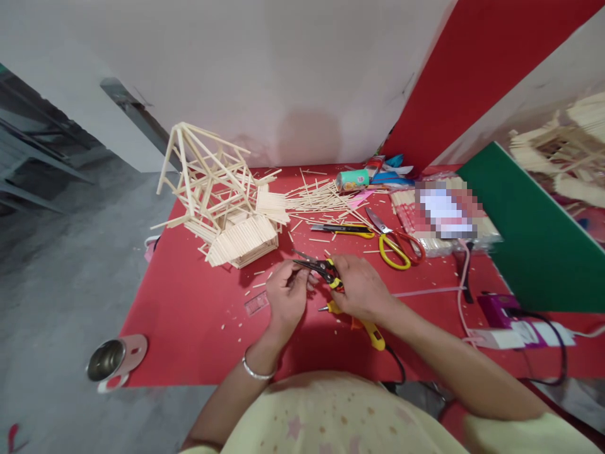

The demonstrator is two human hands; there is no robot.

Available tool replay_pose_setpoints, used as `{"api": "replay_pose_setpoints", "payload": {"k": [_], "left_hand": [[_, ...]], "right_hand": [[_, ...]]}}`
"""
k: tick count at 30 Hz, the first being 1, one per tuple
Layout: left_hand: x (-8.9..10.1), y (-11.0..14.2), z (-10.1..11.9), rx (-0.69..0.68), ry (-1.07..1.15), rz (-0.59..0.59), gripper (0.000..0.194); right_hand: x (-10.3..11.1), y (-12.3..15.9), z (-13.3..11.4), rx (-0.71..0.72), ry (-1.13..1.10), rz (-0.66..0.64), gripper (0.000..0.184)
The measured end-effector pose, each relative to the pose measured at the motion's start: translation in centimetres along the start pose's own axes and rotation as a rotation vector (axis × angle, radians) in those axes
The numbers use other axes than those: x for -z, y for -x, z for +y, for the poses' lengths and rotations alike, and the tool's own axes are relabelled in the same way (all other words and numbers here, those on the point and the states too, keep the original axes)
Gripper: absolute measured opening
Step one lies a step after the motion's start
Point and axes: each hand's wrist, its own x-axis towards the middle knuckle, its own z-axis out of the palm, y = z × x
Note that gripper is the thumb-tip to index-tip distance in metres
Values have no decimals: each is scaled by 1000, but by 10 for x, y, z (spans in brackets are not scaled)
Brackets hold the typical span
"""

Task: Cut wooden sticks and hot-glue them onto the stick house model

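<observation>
Nearest you, a yellow-handled tool (377, 337) lies just below your right grip (362, 287), which is wrapped round the handles of the pliers (326, 271). Their jaws reach to the pinched fingertips of your left grip (288, 299); what those hold is too small to tell. To work cleanly, you would do well to steady the left grip and hold its fingertips clear of the jaws. Beyond, to the left and apart from both grips, the stick model (242, 241) sits on the worktop (189, 328), loose sticks (326, 198) beside it.
</observation>
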Motion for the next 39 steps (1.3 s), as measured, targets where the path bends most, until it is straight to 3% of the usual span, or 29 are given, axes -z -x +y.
{"api": "replay_pose_setpoints", "payload": {"k": [4,13,20,27,39], "left_hand": [[-5,-1,-3,35,64,-6,16],[-8,-7,-15,128,200,9,28],[-6,-10,-22,130,272,7,28],[-7,-12,-28,145,273,2,29],[-5,-12,-21,119,201,-39,22]], "right_hand": [[-6,-1,5,-29,-2,-28,30],[-2,-18,24,-240,115,-33,32],[-10,-14,32,-180,62,-30,40],[-4,-10,27,-143,2,-20,41],[-2,-5,-2,-76,-41,-5,48]]}}
